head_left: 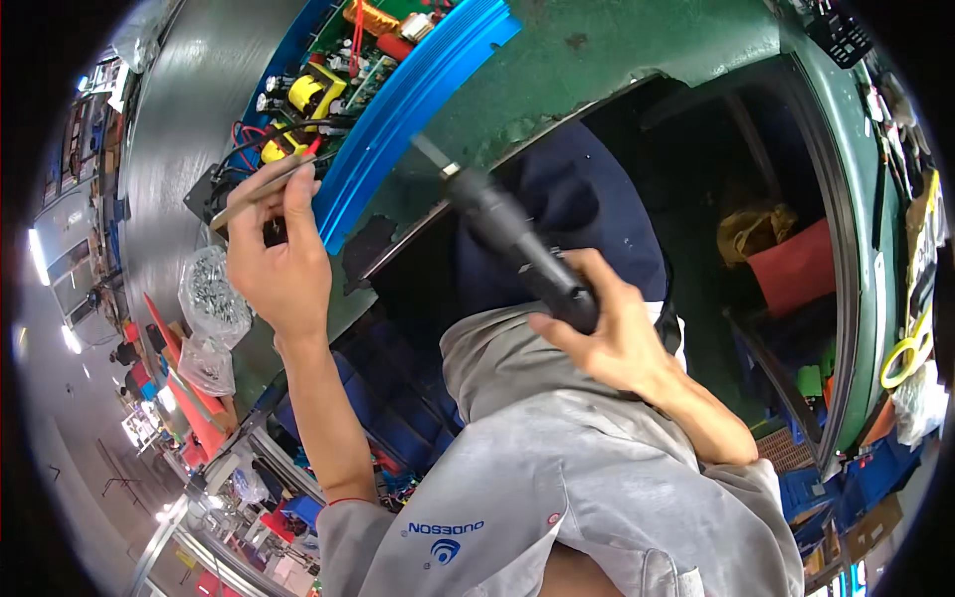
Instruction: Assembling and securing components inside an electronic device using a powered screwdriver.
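Note:
In my right hand [619,333] is a black electric screwdriver [507,231], its fingers wrapped round the rear of the body. The blurred bit tilts up and left toward a blue metal housing [398,124], apart from it. My left hand [284,274] pinches a thin, flat grey metal strip [261,191] at the housing's near left end. Inside the housing lies a circuit board with yellow-wrapped transformers [313,92], red and black wires and a copper coil. A small black part [206,192] on wires sits beside the left fingers, partly hidden.
The housing rests on a green bench [577,50]. Clear bags [214,298] of small metal parts lie left of my left wrist. A bench edge crosses in front of me. A red sheet [794,267] and crumpled brown bag [754,234] sit in the dark recess; a yellow ring [900,363] is far right.

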Motion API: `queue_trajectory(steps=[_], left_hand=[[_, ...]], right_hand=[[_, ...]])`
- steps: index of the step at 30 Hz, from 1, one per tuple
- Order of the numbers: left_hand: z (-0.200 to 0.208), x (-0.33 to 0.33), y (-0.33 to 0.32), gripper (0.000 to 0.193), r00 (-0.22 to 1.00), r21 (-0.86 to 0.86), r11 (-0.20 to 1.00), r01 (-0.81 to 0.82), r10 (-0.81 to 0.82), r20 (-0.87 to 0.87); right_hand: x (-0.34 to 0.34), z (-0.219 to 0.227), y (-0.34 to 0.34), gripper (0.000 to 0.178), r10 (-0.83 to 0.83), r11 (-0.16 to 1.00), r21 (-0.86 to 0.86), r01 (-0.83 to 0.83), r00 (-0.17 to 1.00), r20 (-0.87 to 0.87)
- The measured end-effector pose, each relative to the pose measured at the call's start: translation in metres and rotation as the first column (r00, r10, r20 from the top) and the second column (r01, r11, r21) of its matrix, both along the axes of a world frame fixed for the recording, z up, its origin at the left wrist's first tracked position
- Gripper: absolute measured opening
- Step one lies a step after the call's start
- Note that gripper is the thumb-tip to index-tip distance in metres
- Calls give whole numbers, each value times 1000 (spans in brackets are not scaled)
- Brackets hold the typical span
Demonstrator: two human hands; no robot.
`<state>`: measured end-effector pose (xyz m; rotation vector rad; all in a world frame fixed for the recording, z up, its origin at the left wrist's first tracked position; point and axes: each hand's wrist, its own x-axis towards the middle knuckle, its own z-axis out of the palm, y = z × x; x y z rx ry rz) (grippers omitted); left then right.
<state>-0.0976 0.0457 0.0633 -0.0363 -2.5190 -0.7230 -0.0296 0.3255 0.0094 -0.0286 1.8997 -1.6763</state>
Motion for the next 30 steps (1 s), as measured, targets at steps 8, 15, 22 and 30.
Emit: queue_trajectory(steps=[8, 15, 22, 30], left_hand=[[-3, -2, 1, 13, 998, 112, 993, -46, 41, 48], [-5, 3, -1, 13, 996, 100, 992, -76, 71, 48], [-11, 0, -1, 15, 997, 83, 994, -65, 62, 38], [-1, -8, -4, 12, 995, 74, 993, -95, 94, 16]], right_hand=[[-7, -3, -9, 47, 81, 997, 0, -81, 996, -30], [-5, -1, -13, 47, 79, 996, 62, -71, 987, -141], [-12, 1, -16, 43, 62, 996, 71, -52, 988, -144], [-27, -8, -17, 54, 115, 964, -255, -74, 982, 153]])
